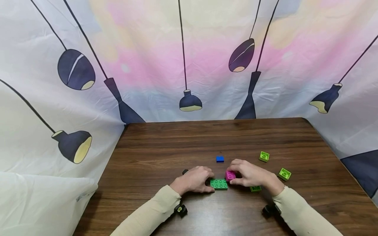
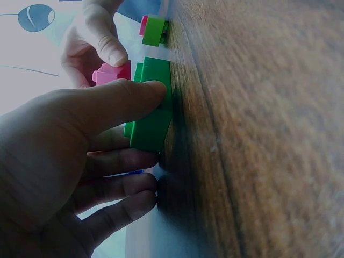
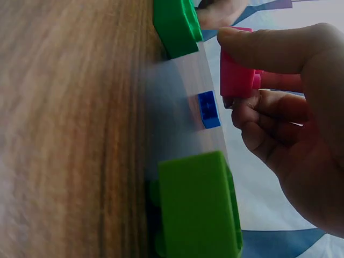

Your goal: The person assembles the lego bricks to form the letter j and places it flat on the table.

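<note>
A green building brick (image 1: 219, 184) with two rows of studs lies on the table, studs up. My left hand (image 1: 195, 179) holds it from the left, with the thumb (image 2: 145, 97) against its near side and the fingers round its far side. Just right of it, my right hand (image 1: 249, 173) pinches a pink brick (image 1: 230, 176) between thumb and fingertips. In the right wrist view this pink brick (image 3: 236, 70) is raised off the tabletop, its studs turned toward the palm. Beyond both hands rests a small blue brick (image 1: 220, 159).
Two lime green bricks (image 1: 264, 156) (image 1: 284, 174) lie to the right, hollow side up. Another lime brick (image 1: 255, 189) sits partly hidden under my right hand. Black wrist devices (image 1: 180, 209) are strapped to both wrists. A printed cloth (image 1: 159, 65) hangs behind the wooden table (image 1: 165, 141).
</note>
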{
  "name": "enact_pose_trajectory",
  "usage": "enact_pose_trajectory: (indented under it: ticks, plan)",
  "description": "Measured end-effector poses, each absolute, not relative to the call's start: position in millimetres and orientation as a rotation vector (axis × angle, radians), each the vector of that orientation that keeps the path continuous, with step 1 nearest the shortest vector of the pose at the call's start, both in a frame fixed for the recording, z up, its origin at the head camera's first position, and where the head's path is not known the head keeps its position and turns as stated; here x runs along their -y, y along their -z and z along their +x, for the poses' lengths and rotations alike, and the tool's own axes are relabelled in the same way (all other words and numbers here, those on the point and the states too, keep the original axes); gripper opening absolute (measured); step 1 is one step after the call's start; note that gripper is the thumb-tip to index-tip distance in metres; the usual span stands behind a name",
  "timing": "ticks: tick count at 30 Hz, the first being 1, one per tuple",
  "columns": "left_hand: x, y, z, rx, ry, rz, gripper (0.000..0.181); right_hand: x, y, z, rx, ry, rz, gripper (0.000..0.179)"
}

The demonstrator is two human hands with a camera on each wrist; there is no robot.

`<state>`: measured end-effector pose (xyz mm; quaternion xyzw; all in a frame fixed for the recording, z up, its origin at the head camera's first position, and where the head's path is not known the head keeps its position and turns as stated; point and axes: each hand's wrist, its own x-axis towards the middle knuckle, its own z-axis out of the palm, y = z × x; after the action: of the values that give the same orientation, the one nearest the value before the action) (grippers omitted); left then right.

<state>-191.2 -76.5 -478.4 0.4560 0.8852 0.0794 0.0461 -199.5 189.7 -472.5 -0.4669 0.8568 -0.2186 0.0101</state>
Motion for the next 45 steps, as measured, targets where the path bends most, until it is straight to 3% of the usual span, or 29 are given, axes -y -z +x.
enact_pose_trajectory:
  ticks: [45]
  plan:
    - [76.8, 480.9, -191.2, -2.730, -0.243, 1.434, 0.032, -175.9, 485.4, -194.3, -2.678, 0.657, -1.503, 0.026]
